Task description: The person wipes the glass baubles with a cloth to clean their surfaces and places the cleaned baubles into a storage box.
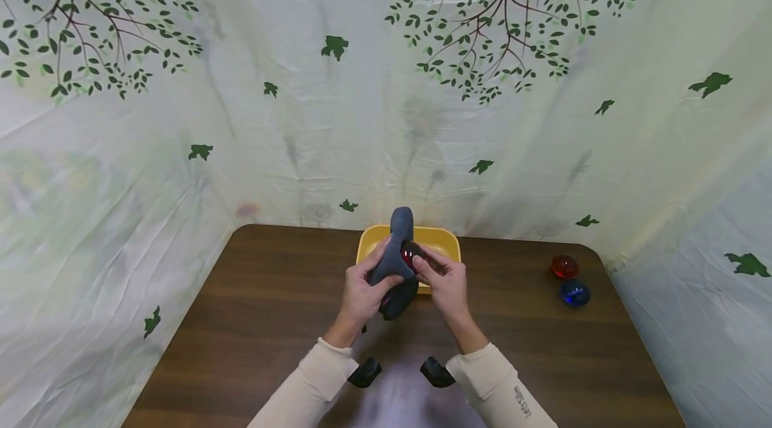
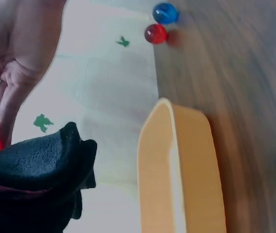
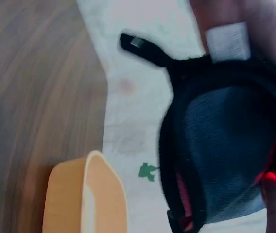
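Note:
My left hand (image 1: 364, 291) grips a blue-grey fabric pouch (image 1: 389, 260) with black edging, fingers behind and thumb in front. A white label (image 3: 228, 42) and a narrow black tab (image 3: 143, 48) show on the pouch in the right wrist view; a pinkish strip shows along its edge. My right hand (image 1: 446, 284) pinches a clear red ball (image 1: 411, 252) between thumb and fingers, right against the pouch. Both hands are over the near side of a yellow tray (image 1: 446, 237), which the pouch overlaps in the head view.
On the table's right side, a second red ball (image 1: 564, 266) and a blue ball (image 1: 575, 293) lie close together. The brown wooden table (image 1: 271, 301) meets a pale cloth backdrop (image 1: 374, 147) printed with leaves and branches behind it and at both sides.

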The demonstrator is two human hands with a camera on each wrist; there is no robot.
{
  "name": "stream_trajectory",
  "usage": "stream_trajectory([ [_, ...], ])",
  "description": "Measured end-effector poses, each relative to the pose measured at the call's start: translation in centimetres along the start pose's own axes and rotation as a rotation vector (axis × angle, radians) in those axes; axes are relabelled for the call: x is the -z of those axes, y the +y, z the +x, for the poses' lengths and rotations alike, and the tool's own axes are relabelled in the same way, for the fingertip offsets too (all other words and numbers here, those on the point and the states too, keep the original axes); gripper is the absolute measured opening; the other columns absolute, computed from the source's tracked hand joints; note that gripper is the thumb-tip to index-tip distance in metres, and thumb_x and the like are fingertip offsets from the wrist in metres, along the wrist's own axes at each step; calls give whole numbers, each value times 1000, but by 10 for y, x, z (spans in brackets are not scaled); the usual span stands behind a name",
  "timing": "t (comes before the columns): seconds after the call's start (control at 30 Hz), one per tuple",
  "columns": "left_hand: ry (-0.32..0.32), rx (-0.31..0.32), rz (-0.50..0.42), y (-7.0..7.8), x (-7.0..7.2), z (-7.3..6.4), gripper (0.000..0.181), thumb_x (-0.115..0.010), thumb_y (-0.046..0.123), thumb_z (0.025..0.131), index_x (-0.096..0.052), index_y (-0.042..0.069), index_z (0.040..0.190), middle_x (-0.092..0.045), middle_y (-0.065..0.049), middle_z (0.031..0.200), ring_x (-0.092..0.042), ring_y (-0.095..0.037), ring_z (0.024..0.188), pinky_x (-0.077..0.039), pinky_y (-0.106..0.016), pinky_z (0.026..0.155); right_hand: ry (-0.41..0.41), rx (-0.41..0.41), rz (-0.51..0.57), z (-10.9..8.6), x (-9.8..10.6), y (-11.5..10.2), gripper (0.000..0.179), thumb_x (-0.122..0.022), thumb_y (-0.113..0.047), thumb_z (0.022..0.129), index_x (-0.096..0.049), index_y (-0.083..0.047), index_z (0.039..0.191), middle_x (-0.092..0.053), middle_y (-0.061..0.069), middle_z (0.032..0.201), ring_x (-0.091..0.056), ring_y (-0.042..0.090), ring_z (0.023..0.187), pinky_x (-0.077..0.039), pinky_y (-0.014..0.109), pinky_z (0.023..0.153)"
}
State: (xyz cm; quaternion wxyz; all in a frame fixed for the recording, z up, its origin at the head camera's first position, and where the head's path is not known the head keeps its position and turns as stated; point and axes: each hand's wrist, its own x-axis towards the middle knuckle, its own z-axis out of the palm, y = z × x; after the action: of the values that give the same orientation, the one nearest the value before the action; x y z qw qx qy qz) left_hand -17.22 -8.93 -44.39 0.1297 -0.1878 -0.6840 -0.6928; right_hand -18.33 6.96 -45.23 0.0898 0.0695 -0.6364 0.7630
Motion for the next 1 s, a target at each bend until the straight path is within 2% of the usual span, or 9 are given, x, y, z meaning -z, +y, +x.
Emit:
stream_trajectory([
  [0.1,-16,-58,105,10,0,0,60,-74,-9,76,-52,-8,132,-52,-21,135,-46,-31,129,-34,-25,107,33,-100,1,-1,-3,-2,34,-65,-10,92,-63,10,119,-66,27,111,-70,14,86,-57,29,72],
  [0.17,-9,-68,138,9,0,0,60,-74,-9,76,-52,-9,131,-52,-23,135,-46,-34,129,-33,-26,108,36,-122,-5,-2,-4,-2,35,-65,-13,93,-63,9,120,-66,25,112,-70,15,88,-57,30,73],
  [0.23,13,-52,128,1,0,-1,59,-73,-8,78,-52,-6,133,-52,-20,136,-47,-31,129,-34,-27,107,25,-113,-4,-3,-5,-2,35,-65,-12,92,-62,9,121,-66,26,113,-70,14,88,-57,29,73],
  [0.33,49,2,69,-11,0,-1,58,-71,-8,81,-52,-3,135,-52,-17,138,-48,-31,128,-38,-28,105,-4,-56,7,-4,-6,0,36,-65,-4,91,-60,10,123,-63,28,116,-69,12,90,-56,28,74],
  [0.5,100,134,-65,-8,-1,0,53,-68,-3,86,-49,-7,135,-53,-24,135,-55,-36,119,-49,-35,95,-61,93,73,-4,-4,4,46,-69,6,84,-53,15,126,-59,29,122,-66,12,102,-53,28,85],
  [0.67,125,217,-163,-1,-2,1,51,-67,0,88,-48,-9,135,-55,-30,129,-61,-33,110,-53,-34,87,-216,262,131,1,5,8,55,-74,5,79,-49,17,127,-61,20,126,-62,19,113,-49,33,93],
  [0.77,120,229,-183,3,-2,1,51,-68,1,88,-49,-8,134,-56,-30,127,-64,-22,104,-54,-33,86,-297,340,145,5,11,9,57,-76,3,78,-49,18,126,-62,13,128,-59,23,117,-47,34,96],
  [0.83,111,221,-197,4,-3,1,50,-68,0,87,-49,-10,133,-55,-32,127,-65,-17,101,-54,-33,85,-318,370,140,7,13,9,58,-78,0,77,-50,19,125,-63,10,126,-58,24,118,-46,34,98],
  [1.0,65,161,-183,5,-3,-1,54,-71,-1,84,-50,-7,134,-54,-28,131,-63,-17,103,-53,-34,87,-259,355,125,6,13,7,59,-80,-7,77,-53,19,122,-67,5,120,-62,22,112,-49,33,94],
])
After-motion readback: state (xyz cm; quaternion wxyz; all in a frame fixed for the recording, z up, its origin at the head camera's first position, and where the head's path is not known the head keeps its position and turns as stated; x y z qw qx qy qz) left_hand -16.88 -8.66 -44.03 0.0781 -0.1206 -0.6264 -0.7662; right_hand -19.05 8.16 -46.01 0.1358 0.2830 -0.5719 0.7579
